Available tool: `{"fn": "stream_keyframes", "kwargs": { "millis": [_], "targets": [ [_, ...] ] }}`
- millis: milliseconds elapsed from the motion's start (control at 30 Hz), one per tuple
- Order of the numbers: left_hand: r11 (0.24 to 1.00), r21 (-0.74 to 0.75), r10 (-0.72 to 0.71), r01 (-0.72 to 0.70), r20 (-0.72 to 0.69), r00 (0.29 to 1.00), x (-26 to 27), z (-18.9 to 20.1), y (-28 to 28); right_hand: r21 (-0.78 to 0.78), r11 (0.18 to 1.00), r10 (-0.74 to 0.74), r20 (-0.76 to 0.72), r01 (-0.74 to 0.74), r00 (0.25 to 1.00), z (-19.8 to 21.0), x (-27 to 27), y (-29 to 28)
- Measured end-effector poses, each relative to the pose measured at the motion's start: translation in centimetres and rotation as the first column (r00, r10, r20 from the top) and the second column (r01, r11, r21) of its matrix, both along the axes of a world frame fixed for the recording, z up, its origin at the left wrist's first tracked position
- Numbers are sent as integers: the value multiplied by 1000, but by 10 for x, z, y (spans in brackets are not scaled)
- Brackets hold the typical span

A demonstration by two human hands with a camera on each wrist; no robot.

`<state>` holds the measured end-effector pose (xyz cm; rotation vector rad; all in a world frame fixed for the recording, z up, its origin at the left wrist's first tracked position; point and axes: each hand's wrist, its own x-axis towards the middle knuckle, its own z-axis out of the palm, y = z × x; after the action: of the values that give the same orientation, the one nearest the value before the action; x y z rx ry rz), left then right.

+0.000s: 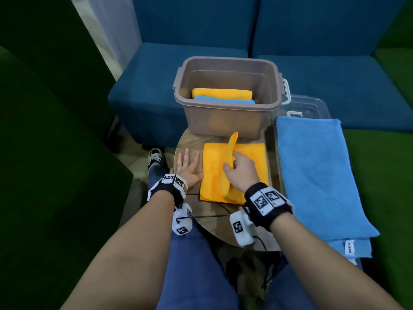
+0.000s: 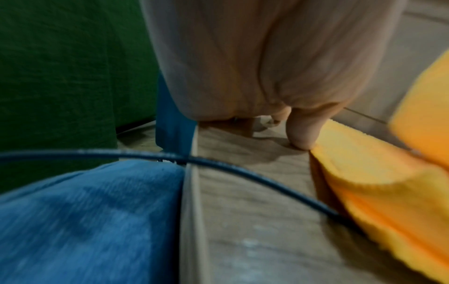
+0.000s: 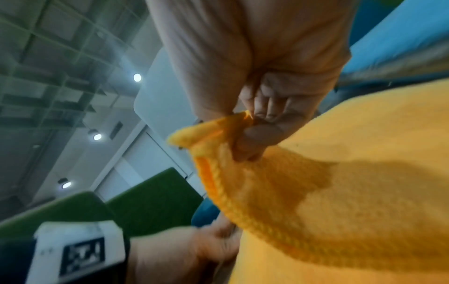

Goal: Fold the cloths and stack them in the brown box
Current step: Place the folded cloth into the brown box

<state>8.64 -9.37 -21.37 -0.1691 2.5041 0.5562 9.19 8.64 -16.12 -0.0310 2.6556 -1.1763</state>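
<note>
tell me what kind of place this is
Probably an office lounge or waiting area: blue sofa seats, green upholstered seating, a small round wooden table, and an open grid ceiling with spotlights.

This looks like an office lounge or breakout area rather than a home. Blue upholstered sofas (image 1: 201, 70) and dark green ones (image 1: 44, 153) crowd around a small round wooden worktop (image 1: 190, 142). Overhead, the right wrist view shows an exposed grid ceiling (image 3: 48, 57) with round spotlights (image 3: 137, 77) (three of them lit) and pale wall panels (image 3: 155, 92).
</note>
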Motion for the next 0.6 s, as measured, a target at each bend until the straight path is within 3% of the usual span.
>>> {"fn": "stream_keyframes", "kwargs": {
  "millis": [167,333,600],
  "targets": [
    [999,34,23,-23,-15,1000,-4,-7,-2,80,991,103,103,-112,989,-28,-2,-28],
    [999,46,26,-25,-7,1000,-5,-8,-4,155,981,95,150,-118,984,-43,-1,-31],
    [998,58,37,-38,17,999,-4,2,0,1,998,55,141,-55,989,-48,0,-25]
  ]
}}
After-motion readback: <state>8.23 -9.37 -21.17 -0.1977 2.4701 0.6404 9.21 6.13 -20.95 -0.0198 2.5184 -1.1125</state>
